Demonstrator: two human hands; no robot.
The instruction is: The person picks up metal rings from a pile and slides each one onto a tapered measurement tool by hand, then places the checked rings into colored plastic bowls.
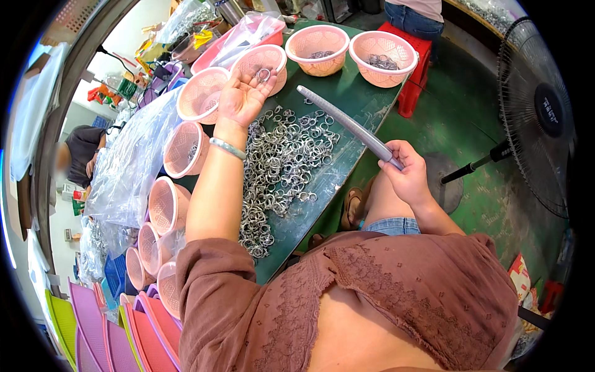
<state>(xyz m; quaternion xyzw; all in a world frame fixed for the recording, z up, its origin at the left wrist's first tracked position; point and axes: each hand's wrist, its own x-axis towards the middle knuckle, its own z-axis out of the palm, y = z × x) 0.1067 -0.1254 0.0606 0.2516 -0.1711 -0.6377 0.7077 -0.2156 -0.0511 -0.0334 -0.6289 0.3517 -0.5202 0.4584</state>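
My left hand (242,99) reaches over the baskets at the far side of the table, palm up. A silver ring (263,75) is at its fingertips, just in front of a pink basket (238,59). On that wrist is a pale bangle (227,148). My right hand (406,170) grips the thick end of a grey tapered ring mandrel (347,122), which points up and to the left with nothing on its shaft. A large heap of silver rings (279,167) covers the green table (328,186) between my arms.
Two pink baskets (317,49) (383,59) with rings inside stand at the far edge. More baskets (168,206) line the left side beside clear plastic bags (133,167). A red stool (411,80) and a black fan (539,111) stand right; another person (414,22) is beyond.
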